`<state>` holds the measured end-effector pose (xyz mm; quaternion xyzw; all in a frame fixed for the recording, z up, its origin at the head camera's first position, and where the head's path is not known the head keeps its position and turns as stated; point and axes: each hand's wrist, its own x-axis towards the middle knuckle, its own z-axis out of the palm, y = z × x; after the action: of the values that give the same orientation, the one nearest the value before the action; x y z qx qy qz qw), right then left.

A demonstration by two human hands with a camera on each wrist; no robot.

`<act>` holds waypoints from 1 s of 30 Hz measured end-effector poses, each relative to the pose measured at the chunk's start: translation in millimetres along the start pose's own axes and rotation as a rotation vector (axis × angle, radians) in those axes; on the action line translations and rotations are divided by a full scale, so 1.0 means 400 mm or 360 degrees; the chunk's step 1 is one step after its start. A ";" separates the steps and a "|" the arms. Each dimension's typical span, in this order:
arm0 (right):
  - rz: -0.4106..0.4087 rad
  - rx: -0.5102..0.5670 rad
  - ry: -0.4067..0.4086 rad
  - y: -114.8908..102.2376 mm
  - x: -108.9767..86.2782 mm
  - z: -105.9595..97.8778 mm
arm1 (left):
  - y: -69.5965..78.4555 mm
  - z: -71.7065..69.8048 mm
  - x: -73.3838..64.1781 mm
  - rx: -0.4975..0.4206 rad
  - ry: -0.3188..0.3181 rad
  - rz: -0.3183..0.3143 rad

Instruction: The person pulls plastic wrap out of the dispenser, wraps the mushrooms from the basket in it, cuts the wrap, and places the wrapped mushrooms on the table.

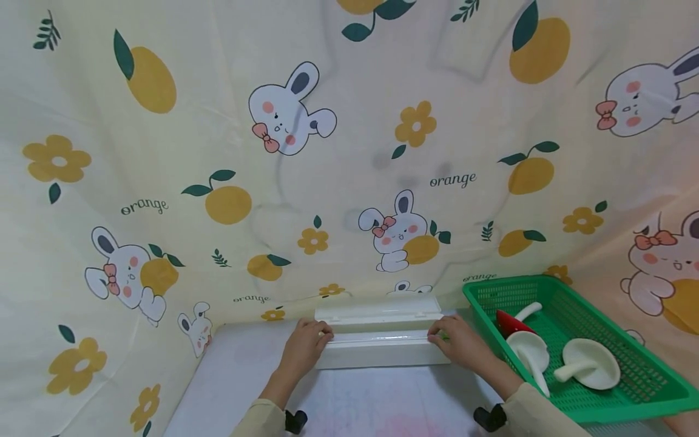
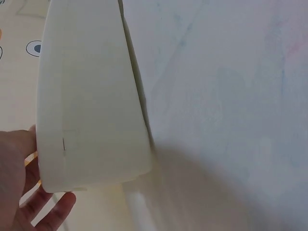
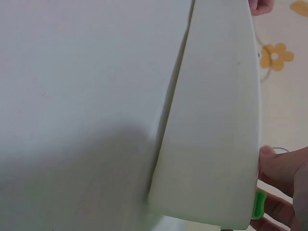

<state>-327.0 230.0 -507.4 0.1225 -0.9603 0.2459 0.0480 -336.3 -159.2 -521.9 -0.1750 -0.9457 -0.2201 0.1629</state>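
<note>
A long white lidded box lies across the table, its lid tipped up at the back. A glossy strip runs along its upper front edge. My left hand grips the left end, thumb at the front edge and fingers by the end wall, as the left wrist view shows. At the other end my right hand holds the box's corner the same way. Beside the right fingers sits a small green piece; its kind is unclear. What lies inside the box is mostly hidden.
Close to the right forearm stands a green plastic basket. It contains a white ladle, another white ladle and a red-headed utensil. Behind the table hangs a printed cloth with rabbits and oranges.
</note>
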 end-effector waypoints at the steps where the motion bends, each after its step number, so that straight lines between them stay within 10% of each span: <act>1: 0.0016 0.0020 0.0002 -0.001 0.000 -0.001 | 0.001 0.001 0.000 -0.0024 -0.0007 -0.0038; 7: 0.0090 0.0118 0.0041 -0.018 0.006 -0.003 | 0.005 0.007 0.006 -0.0143 -0.0001 -0.0200; 30: 0.0121 0.0011 0.0138 -0.038 0.032 -0.047 | 0.031 -0.020 0.026 -0.0234 0.0045 -0.0327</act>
<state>-334.8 223.6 -482.1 0.0753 -0.9605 0.2559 0.0798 -338.6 -149.7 -506.4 -0.0855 -0.9376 -0.3068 0.1395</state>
